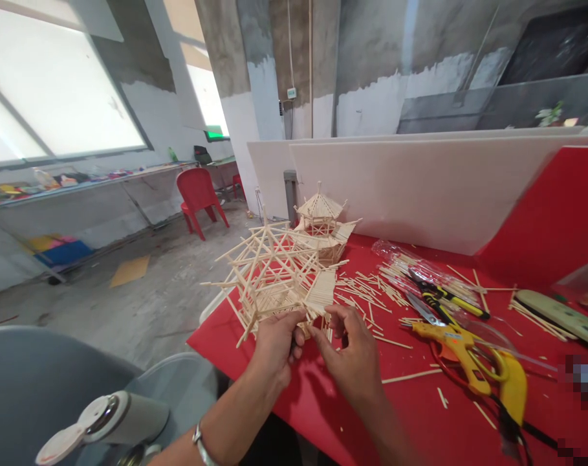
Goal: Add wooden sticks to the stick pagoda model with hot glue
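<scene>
Not one word, number or brand can be read here! Look at the yellow glue gun (461, 349): there's a small label (453, 336) on its body, but the print is too tiny to make out. Just beyond the gun, the clear packet (388, 249) shows reddish patches, and whether those are lettering, I cannot tell. Up on the wall, far beyond the gun and to its left, a small pale box (292, 93) carries a greenish face, nothing legible. Farther left of the gun, a bright green patch (217, 134) glows by the window, also unreadable.
</scene>
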Motion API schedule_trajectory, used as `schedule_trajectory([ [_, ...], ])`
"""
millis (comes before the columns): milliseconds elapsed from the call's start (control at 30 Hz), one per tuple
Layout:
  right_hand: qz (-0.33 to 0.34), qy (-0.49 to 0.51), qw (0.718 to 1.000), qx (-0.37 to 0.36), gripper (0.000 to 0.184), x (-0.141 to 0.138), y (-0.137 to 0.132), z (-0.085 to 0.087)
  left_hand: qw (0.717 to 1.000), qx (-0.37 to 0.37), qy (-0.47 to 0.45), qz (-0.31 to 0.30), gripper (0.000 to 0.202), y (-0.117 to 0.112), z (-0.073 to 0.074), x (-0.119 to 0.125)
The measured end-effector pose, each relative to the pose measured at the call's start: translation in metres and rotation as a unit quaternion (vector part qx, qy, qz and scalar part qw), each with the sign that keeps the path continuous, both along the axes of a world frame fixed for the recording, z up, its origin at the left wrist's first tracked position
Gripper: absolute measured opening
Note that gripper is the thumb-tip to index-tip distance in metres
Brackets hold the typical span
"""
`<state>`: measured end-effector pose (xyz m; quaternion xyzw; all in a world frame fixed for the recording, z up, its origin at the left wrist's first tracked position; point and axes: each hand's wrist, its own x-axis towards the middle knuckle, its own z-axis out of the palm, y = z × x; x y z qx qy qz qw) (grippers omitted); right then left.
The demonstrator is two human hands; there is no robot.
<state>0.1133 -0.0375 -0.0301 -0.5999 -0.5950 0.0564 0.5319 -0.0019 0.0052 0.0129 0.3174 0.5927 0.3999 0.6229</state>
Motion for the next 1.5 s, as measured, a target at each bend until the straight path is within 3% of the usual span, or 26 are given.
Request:
schedule_trajectory([
  [1300,0.011,0.01,1.0,0.002,0.027,0.003,0.006,-0.002,1.0,0.012,-0.014,-0.007,0.027,0.002,-0.005,0.001],
  [1500,-0.007,0.04,0.999,0.026,0.023,0.014,-0.012,-0.003,0.997,0.063,-0.031,0.016,0.032,-0.016,-0.003,-0.008],
])
